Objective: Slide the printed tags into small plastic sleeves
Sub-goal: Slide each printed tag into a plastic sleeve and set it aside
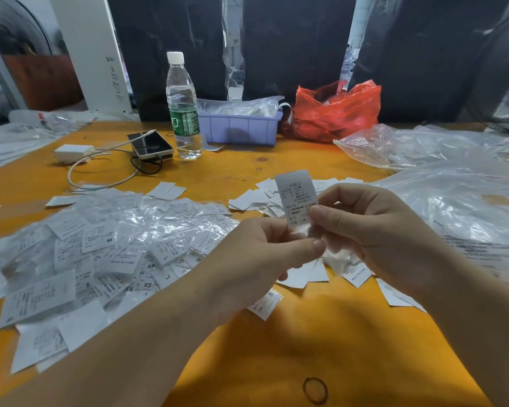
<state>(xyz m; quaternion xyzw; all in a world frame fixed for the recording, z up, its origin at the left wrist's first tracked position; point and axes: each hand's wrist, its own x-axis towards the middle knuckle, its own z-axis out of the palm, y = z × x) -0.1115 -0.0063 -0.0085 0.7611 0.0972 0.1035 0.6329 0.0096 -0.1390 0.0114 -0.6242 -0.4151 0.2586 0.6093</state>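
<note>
Dark plastic-wrapped bundles (291, 45) stand along the back of our orange wooden table (321, 333), which fills most of the view. Over its left half spreads a broad heap of white printed tags already in clear sleeves (100, 251), with size letters such as M, S, XS and L showing. On the right lie large crumpled sheets of clear plastic (453, 189). At the far edge sit a red plastic bag (335, 113) and, left of it, a pale purple plastic tray (241, 127) with packets inside. A clear water bottle with a green label (183, 110) stands just left of the tray, and near it lie a white-edged phone (150, 144), a white charger block (72, 152) and a looping cable. A smaller scatter of loose white tags (262, 198) lies beyond our hands.

Our left hand (259, 257) pinches the mouth of a small clear plastic sleeve (332, 254) between thumb and fingers, its grip closed on the film. Our right hand (362, 218) pinches an upright white printed tag (296, 198), lower end at the sleeve's opening, above the table's middle. A black rubber band (315, 390) lies near the front edge.
</note>
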